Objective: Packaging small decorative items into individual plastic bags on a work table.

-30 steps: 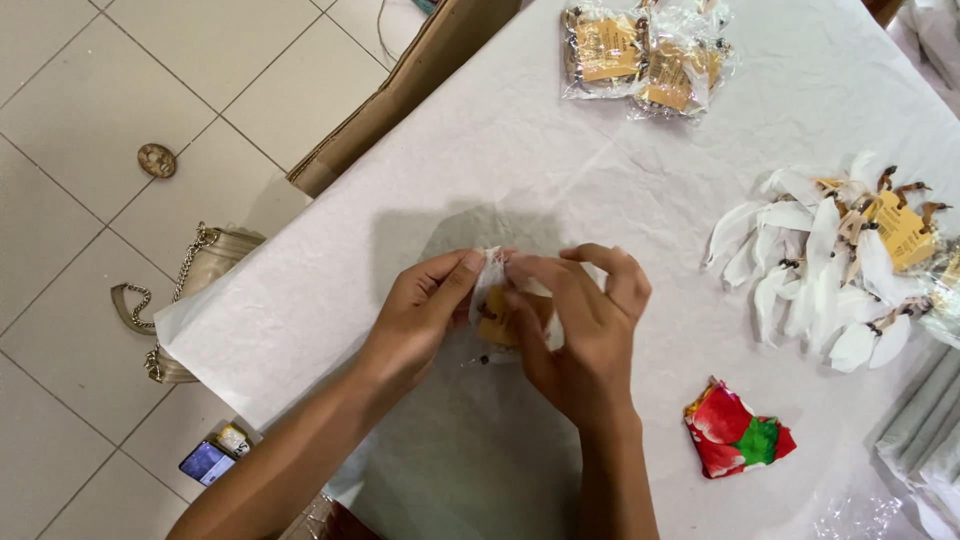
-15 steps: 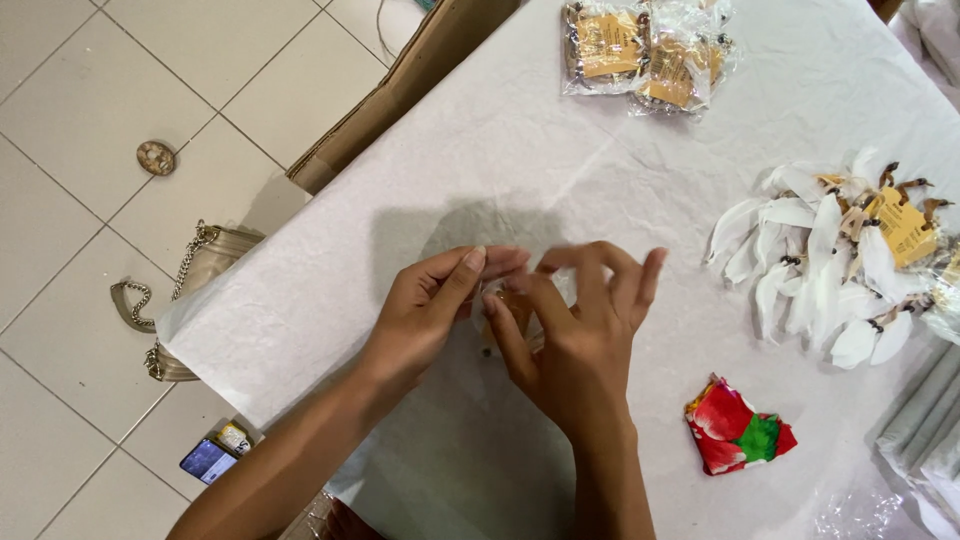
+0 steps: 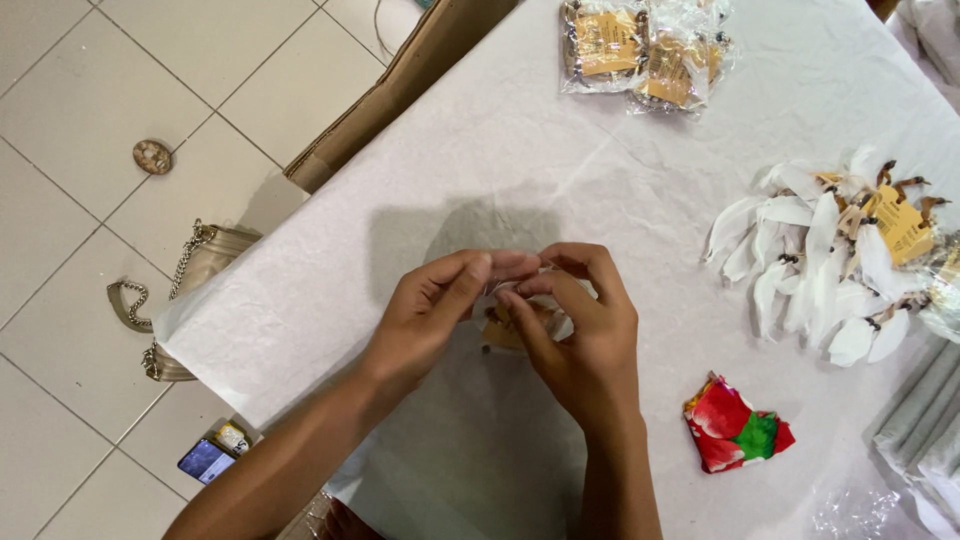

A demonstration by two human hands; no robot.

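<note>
While both hands meet over the middle of the white-covered counter (image 3: pixel 480 150), the left hand (image 3: pixel 430 315) and the right hand (image 3: pixel 580 340) pinch a small clear packet (image 3: pixel 515 325) between their fingertips, each grip closed on it just above the cloth; a tan card shows through the plastic, though most of the packet is hidden by the fingers. To the right lies a heap of white feather pieces (image 3: pixel 820 260) with a yellow tag among them, well apart from the hands. Nearer, just right of the right wrist, sits a crumpled red and green wrapper (image 3: pixel 735 425). Two sealed clear bags (image 3: pixel 640 45) with tan cards rest at the far edge. On the tiled floor to the left lies a beige handbag (image 3: pixel 190 285) with a chain strap.
</note>
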